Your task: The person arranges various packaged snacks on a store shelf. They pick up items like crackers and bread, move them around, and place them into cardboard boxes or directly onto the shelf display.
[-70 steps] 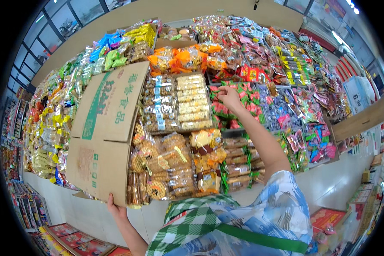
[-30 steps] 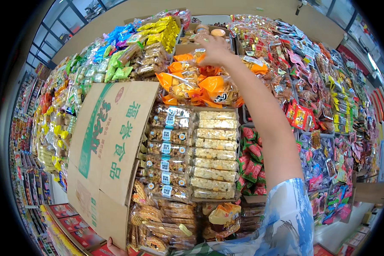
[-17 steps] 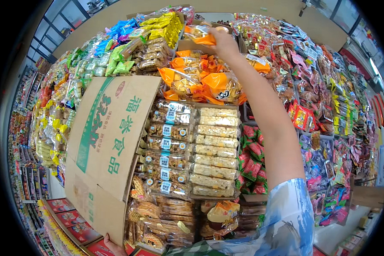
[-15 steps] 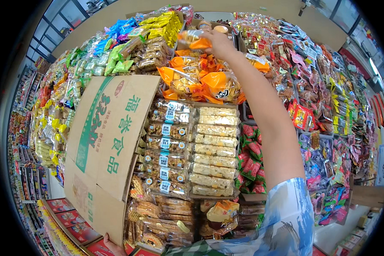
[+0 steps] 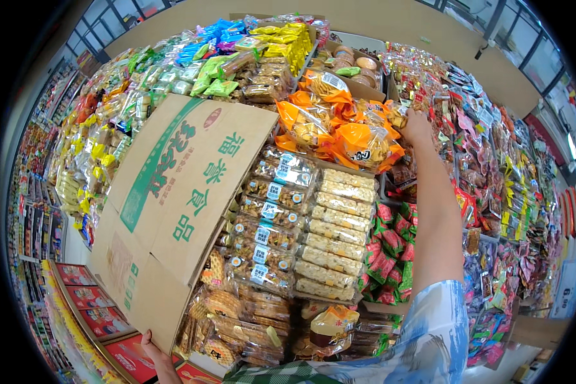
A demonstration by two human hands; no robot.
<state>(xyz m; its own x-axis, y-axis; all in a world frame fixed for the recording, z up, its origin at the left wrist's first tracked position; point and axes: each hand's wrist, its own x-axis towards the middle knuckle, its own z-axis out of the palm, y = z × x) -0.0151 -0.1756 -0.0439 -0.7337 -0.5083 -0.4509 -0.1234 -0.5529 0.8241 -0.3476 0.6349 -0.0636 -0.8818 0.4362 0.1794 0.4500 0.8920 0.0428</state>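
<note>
My left hand (image 5: 156,358) is closed on the lower edge of a large flattened cardboard box (image 5: 157,211) with green and brown print, which leans over the left part of the snack display. Stretched out to the far right, my right hand (image 5: 416,128) closes on a clear and orange snack bag (image 5: 395,115) at the right end of a pile of similar orange bags (image 5: 363,142). Its fingertips are partly hidden. Nearer me lie rows of wrapped nut bars (image 5: 269,216) and pale crispy bars (image 5: 340,223).
Red and green wrapped sweets (image 5: 390,249) sit beneath my right forearm. Round snacks (image 5: 365,64) lie in a box behind the orange bags. Packs of waffle-like biscuits (image 5: 227,313) are close to me. Yellow packets (image 5: 294,35) stack at the far side; red boxes (image 5: 131,355) stand low on the left.
My right hand has moved right and nearer, from above the back of the orange pile to its right end, with an orange bag. The view has shifted; my left hand still grips the cardboard.
</note>
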